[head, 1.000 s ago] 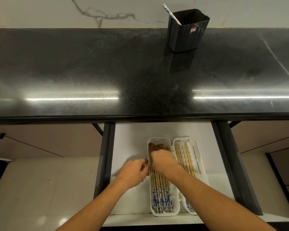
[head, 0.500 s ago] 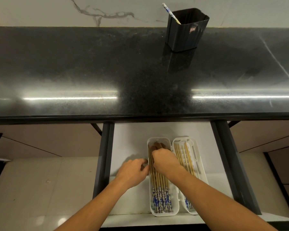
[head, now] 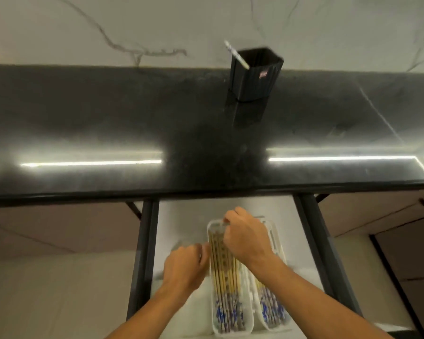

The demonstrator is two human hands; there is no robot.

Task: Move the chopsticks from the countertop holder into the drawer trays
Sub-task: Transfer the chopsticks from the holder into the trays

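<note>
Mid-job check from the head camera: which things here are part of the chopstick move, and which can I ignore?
Part of the job:
- black holder on the countertop, one chopstick left in it
- left tray of chopsticks in the open drawer
- right tray beside it
- left hand at the left tray's edge
- right hand over the trays' far ends

Ignore:
- marble backsplash
- cabinet fronts

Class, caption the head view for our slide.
Both hands settle chopsticks in white drawer trays; one remains in the black holder.

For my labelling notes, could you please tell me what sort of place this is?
Most likely a home kitchen: a black stone countertop, a chopstick holder on it, and an open drawer with chopstick trays.
</note>
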